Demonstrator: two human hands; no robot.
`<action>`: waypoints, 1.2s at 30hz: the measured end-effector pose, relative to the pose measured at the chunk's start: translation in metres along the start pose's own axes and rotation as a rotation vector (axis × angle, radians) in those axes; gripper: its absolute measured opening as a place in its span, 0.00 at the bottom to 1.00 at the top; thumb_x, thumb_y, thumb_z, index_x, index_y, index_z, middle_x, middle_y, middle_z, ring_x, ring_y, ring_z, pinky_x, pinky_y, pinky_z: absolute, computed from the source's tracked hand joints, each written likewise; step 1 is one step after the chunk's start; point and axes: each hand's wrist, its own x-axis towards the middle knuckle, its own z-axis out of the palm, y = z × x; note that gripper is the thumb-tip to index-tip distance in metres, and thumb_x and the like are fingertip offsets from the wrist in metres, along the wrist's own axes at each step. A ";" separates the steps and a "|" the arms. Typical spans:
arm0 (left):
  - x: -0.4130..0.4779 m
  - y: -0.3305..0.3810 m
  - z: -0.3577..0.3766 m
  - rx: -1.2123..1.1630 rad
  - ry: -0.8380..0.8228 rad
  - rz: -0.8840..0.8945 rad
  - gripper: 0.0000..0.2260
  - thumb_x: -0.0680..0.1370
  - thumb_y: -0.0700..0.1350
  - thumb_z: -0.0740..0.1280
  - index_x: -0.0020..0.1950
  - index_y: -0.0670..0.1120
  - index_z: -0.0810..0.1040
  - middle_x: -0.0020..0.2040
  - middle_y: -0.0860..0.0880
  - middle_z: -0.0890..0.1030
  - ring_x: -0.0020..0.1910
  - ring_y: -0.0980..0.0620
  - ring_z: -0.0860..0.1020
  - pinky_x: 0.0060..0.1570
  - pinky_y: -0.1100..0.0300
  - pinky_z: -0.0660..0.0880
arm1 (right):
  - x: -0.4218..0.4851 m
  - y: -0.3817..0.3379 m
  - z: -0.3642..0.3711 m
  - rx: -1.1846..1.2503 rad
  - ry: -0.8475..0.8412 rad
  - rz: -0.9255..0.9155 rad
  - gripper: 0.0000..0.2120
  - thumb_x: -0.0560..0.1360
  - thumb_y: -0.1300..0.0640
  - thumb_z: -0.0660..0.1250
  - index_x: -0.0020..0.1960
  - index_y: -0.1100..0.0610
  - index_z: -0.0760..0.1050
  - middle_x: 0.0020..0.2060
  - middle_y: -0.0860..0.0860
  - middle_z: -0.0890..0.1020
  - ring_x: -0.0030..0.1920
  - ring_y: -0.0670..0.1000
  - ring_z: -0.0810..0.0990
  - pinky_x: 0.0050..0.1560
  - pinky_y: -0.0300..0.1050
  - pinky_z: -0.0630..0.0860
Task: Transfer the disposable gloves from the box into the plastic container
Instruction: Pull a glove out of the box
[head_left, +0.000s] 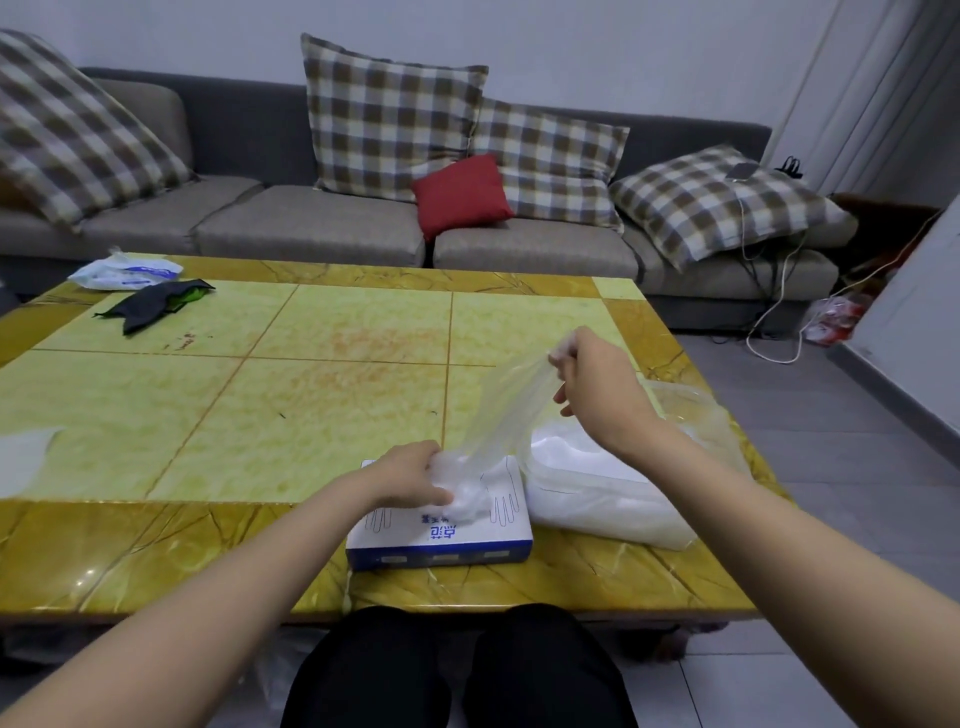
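A white and blue glove box (441, 540) lies at the near edge of the yellow table (208, 415), in front of me. My left hand (410, 475) rests on its top and holds the bunched gloves at the opening. My right hand (592, 379) is raised above and to the right, pinching a clear disposable glove (498, 415) that stretches down to the box opening. Right of the box stands a clear plastic container (613, 493) with a white pile of gloves inside.
At the far left of the table lie a black and green cloth (150, 306) and a white plastic packet (124, 270). A white sheet (23, 457) lies at the left edge. A grey sofa (311, 228) with checked cushions stands behind. My knees are under the near edge.
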 end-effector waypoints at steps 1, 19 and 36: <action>-0.001 0.002 -0.003 -0.018 -0.028 -0.008 0.15 0.74 0.46 0.69 0.58 0.45 0.70 0.54 0.49 0.75 0.50 0.50 0.73 0.39 0.65 0.69 | 0.001 -0.001 -0.005 -0.002 0.029 0.007 0.14 0.77 0.65 0.53 0.39 0.50 0.66 0.38 0.49 0.75 0.38 0.57 0.80 0.43 0.60 0.79; 0.012 0.095 -0.035 -0.373 0.411 0.233 0.05 0.80 0.40 0.62 0.45 0.43 0.73 0.35 0.50 0.78 0.35 0.53 0.76 0.40 0.58 0.73 | -0.007 0.034 -0.064 -0.236 -0.104 0.062 0.17 0.78 0.49 0.64 0.39 0.61 0.70 0.35 0.61 0.81 0.35 0.56 0.81 0.43 0.58 0.79; 0.034 0.113 -0.042 -0.491 0.384 0.197 0.05 0.81 0.42 0.58 0.49 0.45 0.73 0.37 0.49 0.78 0.39 0.51 0.75 0.40 0.58 0.71 | 0.004 0.053 -0.046 0.388 0.052 0.268 0.16 0.75 0.62 0.67 0.61 0.62 0.69 0.35 0.48 0.74 0.44 0.51 0.76 0.54 0.47 0.75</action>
